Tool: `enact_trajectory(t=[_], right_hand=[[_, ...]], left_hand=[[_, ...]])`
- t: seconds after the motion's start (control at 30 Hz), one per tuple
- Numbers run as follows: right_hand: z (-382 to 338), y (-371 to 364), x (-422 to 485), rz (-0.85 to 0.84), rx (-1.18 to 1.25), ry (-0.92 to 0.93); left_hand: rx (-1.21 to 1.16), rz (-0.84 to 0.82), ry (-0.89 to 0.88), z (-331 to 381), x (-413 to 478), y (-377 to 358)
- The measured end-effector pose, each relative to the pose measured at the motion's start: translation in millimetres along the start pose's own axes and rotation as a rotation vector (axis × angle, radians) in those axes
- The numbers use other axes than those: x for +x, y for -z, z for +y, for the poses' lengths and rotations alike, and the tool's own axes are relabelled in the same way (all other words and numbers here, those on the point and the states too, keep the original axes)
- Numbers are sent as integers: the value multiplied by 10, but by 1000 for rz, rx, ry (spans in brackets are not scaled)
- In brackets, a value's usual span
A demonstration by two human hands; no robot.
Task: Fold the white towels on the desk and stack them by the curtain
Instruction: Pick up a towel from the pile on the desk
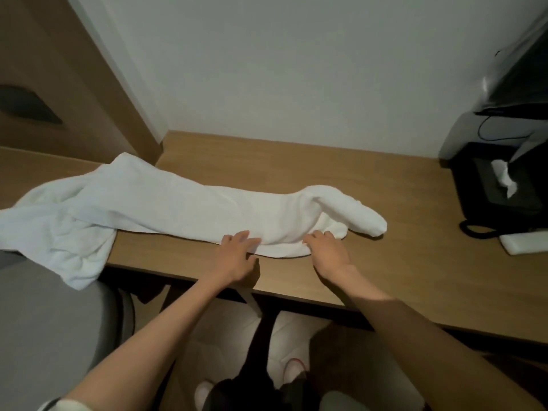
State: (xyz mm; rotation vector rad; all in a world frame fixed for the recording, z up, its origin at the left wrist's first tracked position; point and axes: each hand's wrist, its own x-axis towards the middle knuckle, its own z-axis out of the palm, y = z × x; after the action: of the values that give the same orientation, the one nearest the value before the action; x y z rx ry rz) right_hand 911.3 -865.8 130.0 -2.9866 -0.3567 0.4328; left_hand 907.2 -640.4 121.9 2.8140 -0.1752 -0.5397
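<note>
A long white towel (166, 203) lies crumpled across the wooden desk (385, 256), its left end hanging over the desk's near left edge and its right end rolled into a bulge. My left hand (237, 253) rests with spread fingers on the towel's near edge. My right hand (326, 250) lies on the same edge a little to the right, its fingers curled onto the cloth; whether they pinch it is unclear.
A black tissue box (501, 191) with a white tissue sticking up stands at the desk's right end, with a black cable and a small white folded item (525, 243) in front of it. A grey chair (44, 321) is at the lower left. A white wall backs the desk.
</note>
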Motion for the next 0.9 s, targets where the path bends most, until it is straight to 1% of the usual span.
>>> enact_trajectory(t=[0.13, 0.23, 0.33, 0.4, 0.43, 0.5, 0.57, 0.6, 0.67, 0.77, 0.9], right_hand=[[385, 98, -215, 15, -56, -67], [709, 143, -542, 20, -93, -185], [1032, 174, -901, -111, -158, -357], [1155, 197, -1078, -188, -114, -441], [1166, 222, -1129, -182, -71, -460], [1102, 313, -1154, -87, -5, -447], [967, 420, -1072, 51, 70, -403], [880, 468, -987, 107, 123, -373], [709, 538, -828, 171, 231, -308], [450, 534, -468, 148, 288, -229], [226, 423, 20, 67, 316, -215]], left_hand=[[56, 2, -52, 307, 85, -38], [93, -118, -74, 631, 172, -93], [84, -229, -141, 929, 203, -159], [41, -230, -179, 1085, 177, -205], [17, -212, -188, 1143, 165, -222], [-70, -154, -191, 1207, 155, -228], [-167, -55, -191, 1194, 165, -182], [-175, 2, -192, 1142, 188, -132], [-111, 91, -188, 1016, 229, -14], [7, 127, -146, 642, 346, 193], [71, 106, -77, 96, 602, 483]])
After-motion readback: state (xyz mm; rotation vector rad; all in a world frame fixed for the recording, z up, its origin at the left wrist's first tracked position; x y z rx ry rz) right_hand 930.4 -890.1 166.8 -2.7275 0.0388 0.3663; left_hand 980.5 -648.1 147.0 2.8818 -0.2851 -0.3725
